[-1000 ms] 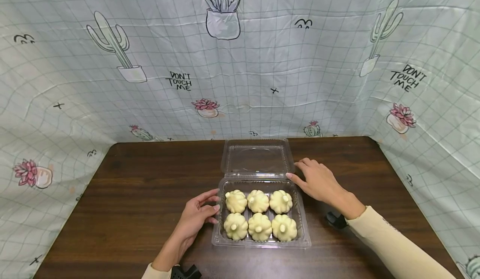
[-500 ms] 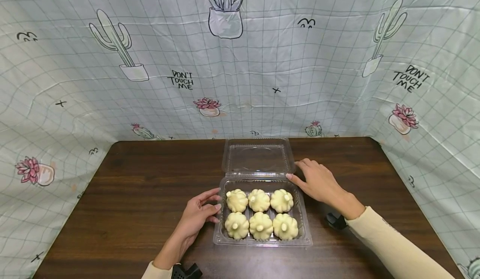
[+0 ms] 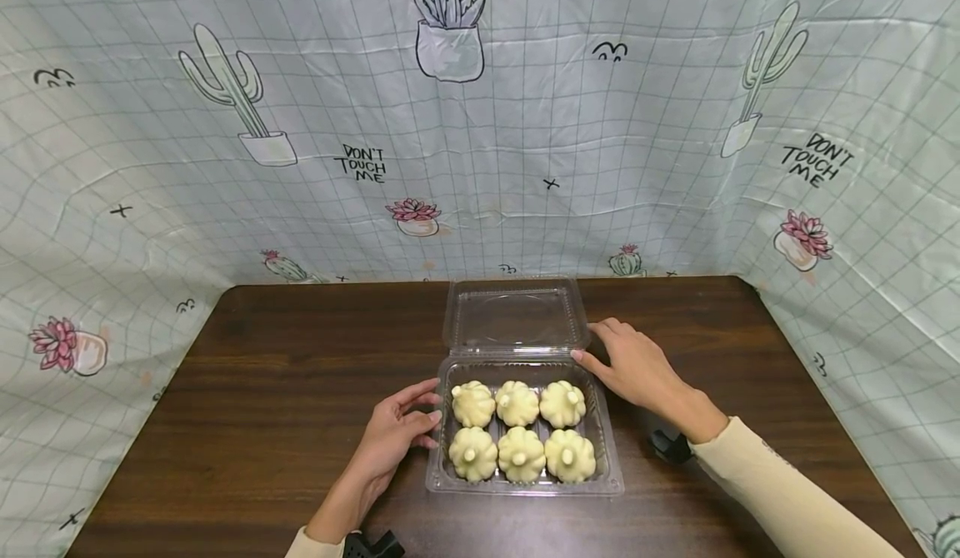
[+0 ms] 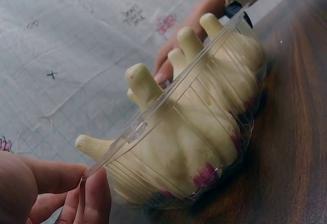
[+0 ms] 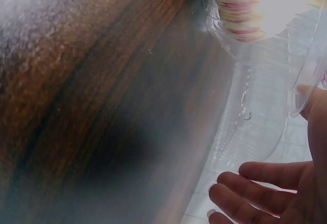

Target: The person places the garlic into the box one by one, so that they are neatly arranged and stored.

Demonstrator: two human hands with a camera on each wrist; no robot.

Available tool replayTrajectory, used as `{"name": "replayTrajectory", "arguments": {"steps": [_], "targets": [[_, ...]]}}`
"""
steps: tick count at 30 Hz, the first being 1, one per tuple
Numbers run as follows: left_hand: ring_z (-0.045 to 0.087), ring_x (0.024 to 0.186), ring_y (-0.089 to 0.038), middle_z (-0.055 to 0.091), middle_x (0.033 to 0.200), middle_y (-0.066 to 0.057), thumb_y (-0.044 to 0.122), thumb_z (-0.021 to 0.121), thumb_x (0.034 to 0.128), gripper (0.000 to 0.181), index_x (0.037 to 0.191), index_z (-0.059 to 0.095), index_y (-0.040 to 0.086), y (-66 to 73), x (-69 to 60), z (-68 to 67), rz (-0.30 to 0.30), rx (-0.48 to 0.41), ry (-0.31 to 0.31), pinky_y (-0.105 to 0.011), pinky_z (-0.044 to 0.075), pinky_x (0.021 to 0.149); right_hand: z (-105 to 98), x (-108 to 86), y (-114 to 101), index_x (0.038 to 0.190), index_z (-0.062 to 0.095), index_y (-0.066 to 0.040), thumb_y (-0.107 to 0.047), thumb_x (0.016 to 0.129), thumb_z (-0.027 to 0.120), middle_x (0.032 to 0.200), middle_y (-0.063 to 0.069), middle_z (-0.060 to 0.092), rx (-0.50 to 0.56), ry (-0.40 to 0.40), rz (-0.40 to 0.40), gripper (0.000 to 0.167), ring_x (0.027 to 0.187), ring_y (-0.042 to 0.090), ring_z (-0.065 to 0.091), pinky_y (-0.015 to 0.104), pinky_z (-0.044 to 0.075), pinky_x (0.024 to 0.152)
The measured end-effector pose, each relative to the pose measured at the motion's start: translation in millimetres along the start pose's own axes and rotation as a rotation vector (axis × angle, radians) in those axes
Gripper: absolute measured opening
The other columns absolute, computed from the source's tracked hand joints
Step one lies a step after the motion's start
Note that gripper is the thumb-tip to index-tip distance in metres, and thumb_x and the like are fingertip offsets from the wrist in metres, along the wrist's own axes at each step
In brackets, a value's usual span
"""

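A clear plastic clamshell container (image 3: 525, 489) stands on the table with its lid (image 3: 516, 318) folded back. Inside are several pale garlic bulbs (image 3: 520, 455) in two rows, stems up; the left wrist view shows purple streaks low on the bulbs (image 4: 207, 175). My left hand (image 3: 390, 431) is at the container's left side, and in the left wrist view thumb and finger pinch its rim. At the back right corner is my right hand (image 3: 637, 368). Its thumb touches the rim near the hinge, while the other fingers (image 5: 255, 191) extend loosely beside the lid.
The dark wooden table (image 3: 300, 375) extends on both sides of the container. A printed grid curtain (image 3: 510, 125) hangs behind the table and along its sides. Both wrists wear dark straps.
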State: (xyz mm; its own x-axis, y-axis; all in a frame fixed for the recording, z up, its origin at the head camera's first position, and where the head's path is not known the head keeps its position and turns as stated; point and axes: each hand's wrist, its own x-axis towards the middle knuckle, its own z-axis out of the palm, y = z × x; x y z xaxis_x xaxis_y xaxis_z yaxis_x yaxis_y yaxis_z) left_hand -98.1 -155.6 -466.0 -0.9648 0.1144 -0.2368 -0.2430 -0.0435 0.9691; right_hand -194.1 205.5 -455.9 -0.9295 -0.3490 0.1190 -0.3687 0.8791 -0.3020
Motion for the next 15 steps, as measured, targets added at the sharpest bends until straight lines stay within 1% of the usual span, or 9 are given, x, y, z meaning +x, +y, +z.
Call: {"name": "replayTrajectory", "arguments": {"steps": [15], "targets": [[0.061,0.076,-0.007,0.059,0.123,-0.016,-0.007,0.063,0.0987,0.053,0.15,0.05,-0.009,-0.7,0.8,-0.5,0.009,0.001,0.002,-0.022,0.059,0.066,1.3,-1.2,-2.2,0.144,0.058,0.008,-0.044,0.103,0.068,0.136,0.027,0.061,0.02,0.05,-0.02,0.067,0.125,0.047,0.059,0.065,0.05,0.102]]}}
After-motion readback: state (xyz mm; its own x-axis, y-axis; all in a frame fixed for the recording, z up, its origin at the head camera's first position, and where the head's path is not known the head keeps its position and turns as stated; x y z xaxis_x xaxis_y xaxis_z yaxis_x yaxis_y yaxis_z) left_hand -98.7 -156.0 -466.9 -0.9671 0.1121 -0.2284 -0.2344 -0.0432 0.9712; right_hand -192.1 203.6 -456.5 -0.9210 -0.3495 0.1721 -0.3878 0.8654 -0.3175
